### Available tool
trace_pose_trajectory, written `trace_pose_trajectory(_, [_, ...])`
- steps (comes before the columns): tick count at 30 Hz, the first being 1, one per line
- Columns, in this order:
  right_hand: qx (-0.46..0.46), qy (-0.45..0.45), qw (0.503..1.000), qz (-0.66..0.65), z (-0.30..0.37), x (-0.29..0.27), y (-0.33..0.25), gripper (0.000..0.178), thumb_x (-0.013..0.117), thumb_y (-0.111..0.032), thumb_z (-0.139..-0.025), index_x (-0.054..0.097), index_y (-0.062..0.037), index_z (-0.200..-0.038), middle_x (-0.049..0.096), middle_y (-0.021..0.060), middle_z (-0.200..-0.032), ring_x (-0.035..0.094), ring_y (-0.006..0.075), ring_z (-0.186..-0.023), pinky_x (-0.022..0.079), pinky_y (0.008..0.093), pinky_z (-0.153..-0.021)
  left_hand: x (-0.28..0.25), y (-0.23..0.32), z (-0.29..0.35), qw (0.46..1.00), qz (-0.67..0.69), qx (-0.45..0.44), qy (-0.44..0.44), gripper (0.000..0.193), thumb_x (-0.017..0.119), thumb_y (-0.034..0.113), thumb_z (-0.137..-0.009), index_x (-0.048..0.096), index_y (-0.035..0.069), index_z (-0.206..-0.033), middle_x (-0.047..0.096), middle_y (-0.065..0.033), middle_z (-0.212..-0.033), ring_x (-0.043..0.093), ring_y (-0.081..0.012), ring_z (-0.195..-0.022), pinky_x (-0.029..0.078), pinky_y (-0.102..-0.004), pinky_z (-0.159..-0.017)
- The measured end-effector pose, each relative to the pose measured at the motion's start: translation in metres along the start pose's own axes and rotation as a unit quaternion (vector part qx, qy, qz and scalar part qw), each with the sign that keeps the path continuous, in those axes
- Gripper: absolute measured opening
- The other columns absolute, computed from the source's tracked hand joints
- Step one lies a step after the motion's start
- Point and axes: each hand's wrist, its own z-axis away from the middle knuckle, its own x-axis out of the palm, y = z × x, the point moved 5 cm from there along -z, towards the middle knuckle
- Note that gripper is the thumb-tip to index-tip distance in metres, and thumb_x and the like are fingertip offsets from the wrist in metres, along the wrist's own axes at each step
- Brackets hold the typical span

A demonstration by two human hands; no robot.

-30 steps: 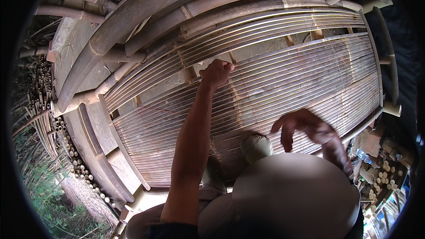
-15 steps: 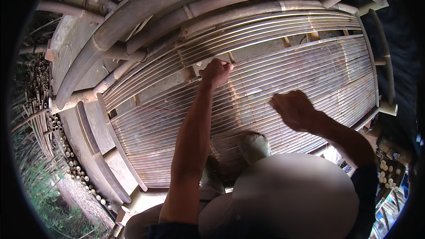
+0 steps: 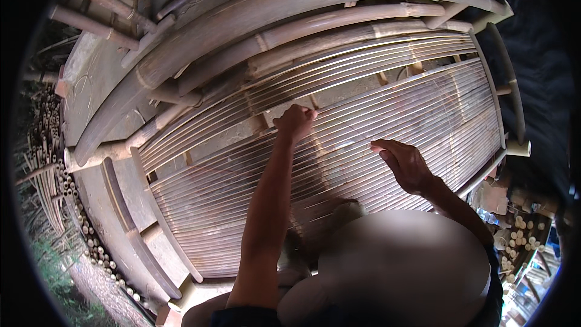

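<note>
A bamboo bench seat (image 3: pixel 417 109) of thin parallel slats lies in front of me, with a long gap between its front and back slats. At the edge of that gap, my left hand (image 3: pixel 294 123) is closed with its fingertips pressed together on the front slats. Whatever it pinches is too small or hidden to make out. My right hand (image 3: pixel 404 165) hovers over the slats to the right. Its fingers stretch out to the left and the thumb stands apart, with nothing visible between them.
Thick curved bamboo poles (image 3: pixel 266 9) form the backrest beyond the seat. A bent bamboo armrest (image 3: pixel 142 236) runs along the left side. Cut bamboo tubes (image 3: pixel 45 127) are piled at far left, and more cut ends (image 3: pixel 520 239) show at lower right. Dark cloth (image 3: pixel 538 97) hangs at right.
My right hand has turned, its bent fingers now stretched out. My left hand stays closed at the same gap. The whole view has shifted slightly.
</note>
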Motion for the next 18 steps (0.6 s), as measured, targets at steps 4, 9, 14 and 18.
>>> trace_pose_trajectory(4, [0.101,-0.08,0.987,-0.1,0.034,-0.041,0.021,0.027,0.056,-0.026,-0.099,0.067,-0.0029,-0.107,0.071,0.0152,-0.103,0.07,0.0246,-0.095,0.054,0.0364,-0.084,0.013,-0.025,-0.007,0.999,0.022,0.037,0.004,0.04,0.055,0.046,-0.089,0.074,0.013,-0.101,0.072,-0.0106,-0.091,0.068,-0.0314,-0.092,0.043,-0.0515,-0.087])
trace_pose_trajectory(9, [0.252,-0.007,0.935,0.248,0.069,-0.125,0.159,0.032,0.061,-0.037,-0.094,0.068,-0.0063,-0.099,0.07,0.0127,-0.088,0.069,0.0263,-0.081,0.053,0.0393,-0.075,-0.003,-0.027,-0.011,0.999,-0.019,0.037,0.014,0.044,0.051,0.048,-0.09,0.072,0.013,-0.105,0.072,-0.0125,-0.093,0.067,-0.0326,-0.092,0.044,-0.0503,-0.089])
trace_pose_trajectory(14, [0.285,0.159,0.928,0.181,-0.033,-0.139,0.219,0.042,0.063,-0.049,-0.088,0.069,-0.0093,-0.101,0.069,0.0129,-0.09,0.067,0.0275,-0.088,0.053,0.0421,-0.077,-0.001,-0.011,-0.006,0.999,-0.01,0.037,-0.015,0.046,0.05,0.048,-0.09,0.071,0.01,-0.107,0.07,-0.0137,-0.087,0.066,-0.0336,-0.087,0.046,-0.0474,-0.085])
trace_pose_trajectory(18, [0.36,0.086,0.915,0.158,-0.108,-0.089,0.205,0.044,0.066,-0.052,-0.084,0.07,-0.0132,-0.105,0.069,0.0129,-0.095,0.067,0.0264,-0.095,0.053,0.0416,-0.083,-0.001,-0.016,-0.002,0.998,-0.004,0.054,0.02,0.045,0.053,0.046,-0.09,0.07,0.007,-0.106,0.07,-0.0145,-0.086,0.067,-0.0331,-0.084,0.049,-0.0446,-0.079])
